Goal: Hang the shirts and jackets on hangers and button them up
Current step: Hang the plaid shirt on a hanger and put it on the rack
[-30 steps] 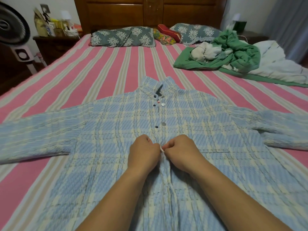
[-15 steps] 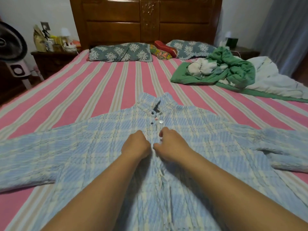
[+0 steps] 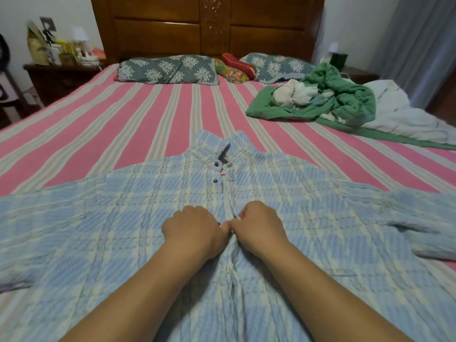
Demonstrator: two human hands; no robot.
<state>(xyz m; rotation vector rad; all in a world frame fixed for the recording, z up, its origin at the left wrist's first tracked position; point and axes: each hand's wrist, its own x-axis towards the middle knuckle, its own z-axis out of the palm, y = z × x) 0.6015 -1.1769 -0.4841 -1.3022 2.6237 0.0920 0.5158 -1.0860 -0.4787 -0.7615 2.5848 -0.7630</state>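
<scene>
A light blue plaid jacket (image 3: 118, 218) lies flat and face up on the pink striped bed (image 3: 123, 124), collar away from me, sleeves spread to both sides. Two dark snaps show on its front strip below the collar. My left hand (image 3: 195, 228) and my right hand (image 3: 256, 224) meet at the jacket's front opening, about chest height. Both have curled fingers that pinch the two front edges together. The snap between my fingers is hidden. I see no hanger.
A heap of green and white clothes (image 3: 328, 99) lies at the bed's far right, beside a white quilt (image 3: 399, 112). Patterned pillows (image 3: 167, 70) line the wooden headboard. A cluttered nightstand (image 3: 56, 75) stands at the left, and a curtain hangs at the right.
The camera tilted up, so more headboard shows. My hands moved up the front strip toward the collar and now cover the middle snaps that were bare a second ago.
</scene>
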